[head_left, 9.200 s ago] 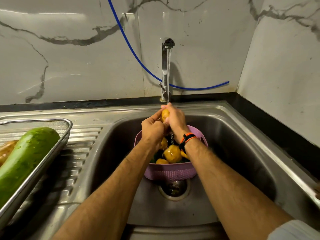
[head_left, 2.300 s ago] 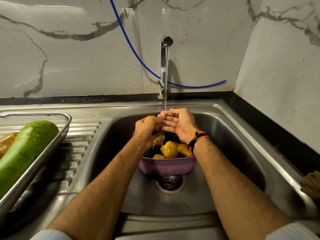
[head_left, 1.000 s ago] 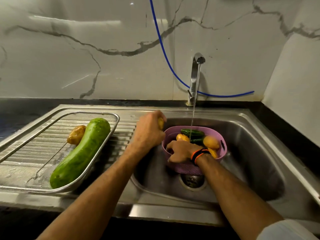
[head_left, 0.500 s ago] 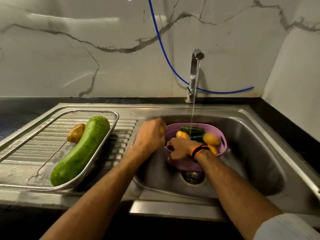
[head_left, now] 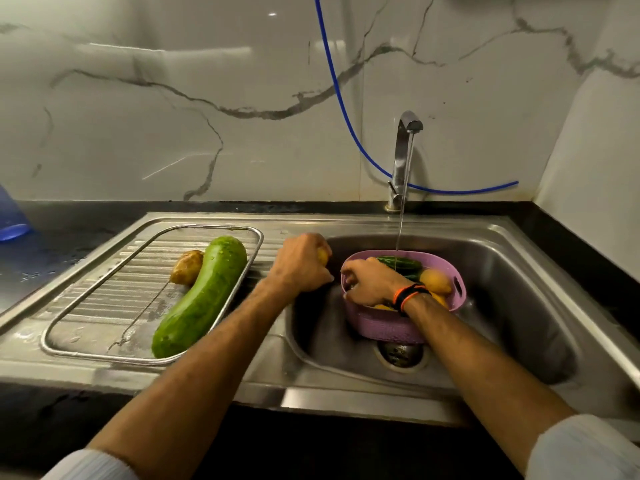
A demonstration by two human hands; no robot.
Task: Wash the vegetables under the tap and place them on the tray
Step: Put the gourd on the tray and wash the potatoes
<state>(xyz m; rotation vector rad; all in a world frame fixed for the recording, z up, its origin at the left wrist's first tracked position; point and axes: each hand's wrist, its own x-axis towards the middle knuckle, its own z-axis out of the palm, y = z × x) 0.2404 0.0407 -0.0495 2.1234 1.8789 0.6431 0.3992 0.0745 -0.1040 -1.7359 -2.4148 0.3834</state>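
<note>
The left hand (head_left: 300, 264) was held over the sink's (head_left: 519, 306) left rim, between the tray (head_left: 254, 233) and the basket (head_left: 391, 327). Its fingers were curled tight round a small yellow vegetable (head_left: 322, 255), of which only one end showed past the knuckles. The right hand (head_left: 372, 284), an orange and black band (head_left: 408, 296) on its wrist, reached into the near left side of the purple basket; its fingers were bent downward among the contents, and whether they had hold of anything could not be told. The basket stood in the sink bowl above the drain (head_left: 401, 353) and held a green cucumber (head_left: 400, 263) at the back and yellow vegetables (head_left: 434, 281) toward the right. A thin stream ran from the tap (head_left: 403, 157) into the basket. The wire tray lay on the ribbed draining board (head_left: 277, 247) to the left, carrying a long green gourd (head_left: 204, 296) set diagonally and a brown potato (head_left: 187, 266) touching its left side. A blue hose (head_left: 341, 102) hung across the marble wall (head_left: 173, 133). A blue container (head_left: 12, 216) stood on the dark counter (head_left: 52, 244) at far left
</note>
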